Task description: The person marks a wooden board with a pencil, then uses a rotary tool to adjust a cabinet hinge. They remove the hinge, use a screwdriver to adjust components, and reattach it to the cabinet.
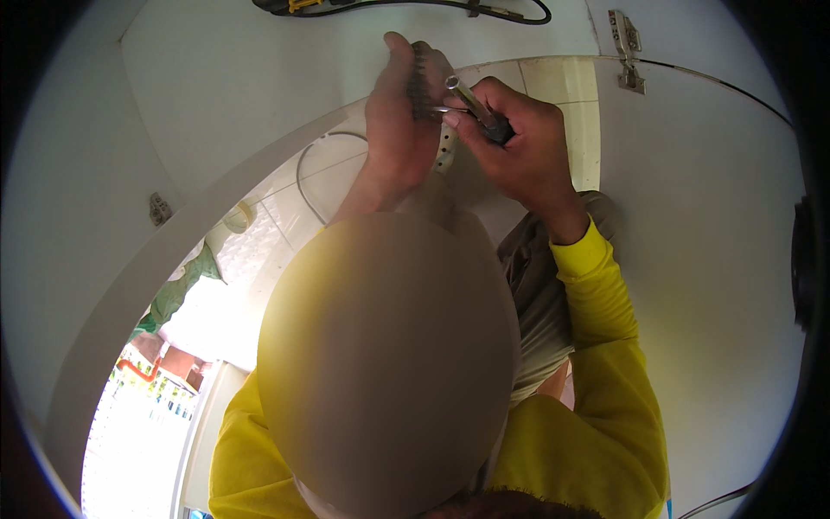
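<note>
Near the top middle, my left hand is raised with a dark ribbed strip held along its palm and fingers. The strip has a row of small teeth or pegs; its exact kind cannot be made out. Just right of it, my right hand is closed around a driver with a black handle and a hollow, tube-like metal shaft, tilted up to the left. A thin metal piece bridges the right fingertips and the strip's lower end.
White cabinet panels surround me, with a metal hinge at upper right and another hinge at left. A black cable and a black-yellow item lie at the top. Green cloth is on the tiled floor at left.
</note>
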`<control>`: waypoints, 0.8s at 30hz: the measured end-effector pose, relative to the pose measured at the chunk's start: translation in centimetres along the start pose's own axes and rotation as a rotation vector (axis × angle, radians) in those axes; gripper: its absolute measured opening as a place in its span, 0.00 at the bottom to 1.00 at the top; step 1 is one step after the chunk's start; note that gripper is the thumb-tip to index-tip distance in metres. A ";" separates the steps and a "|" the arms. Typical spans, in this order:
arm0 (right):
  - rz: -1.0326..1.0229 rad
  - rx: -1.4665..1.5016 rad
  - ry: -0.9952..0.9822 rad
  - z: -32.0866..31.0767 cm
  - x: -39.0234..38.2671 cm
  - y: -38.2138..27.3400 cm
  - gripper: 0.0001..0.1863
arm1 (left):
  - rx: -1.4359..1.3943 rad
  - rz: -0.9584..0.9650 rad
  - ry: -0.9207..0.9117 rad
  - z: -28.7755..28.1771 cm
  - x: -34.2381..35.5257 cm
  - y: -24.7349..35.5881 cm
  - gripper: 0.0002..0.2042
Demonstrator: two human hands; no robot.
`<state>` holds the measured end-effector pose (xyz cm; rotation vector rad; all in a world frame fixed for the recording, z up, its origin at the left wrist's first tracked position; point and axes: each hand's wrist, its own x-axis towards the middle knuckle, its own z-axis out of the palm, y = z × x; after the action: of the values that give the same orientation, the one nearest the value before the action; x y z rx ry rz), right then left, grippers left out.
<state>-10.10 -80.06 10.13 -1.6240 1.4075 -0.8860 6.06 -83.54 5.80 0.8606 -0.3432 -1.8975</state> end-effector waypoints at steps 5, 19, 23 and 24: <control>0.053 0.077 0.026 0.6 -0.1 0.5 0.10 | -0.010 -0.010 0.085 0.9 -0.3 0.3 0.26; 0.021 -0.151 0.198 -1.3 1.8 3.2 0.16 | -0.099 -0.139 0.254 -4.1 0.9 -1.3 0.22; -0.157 -0.265 0.183 -1.3 3.7 4.6 0.18 | -0.101 -0.138 0.301 -5.2 0.9 -1.4 0.21; -0.258 -0.315 0.168 -0.7 4.1 4.4 0.19 | -0.079 -0.134 0.312 -5.5 0.9 -1.7 0.20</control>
<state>-12.09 -84.45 6.54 -2.0433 1.5344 -1.0046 8.51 -82.83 0.60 1.1300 -0.0202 -1.8474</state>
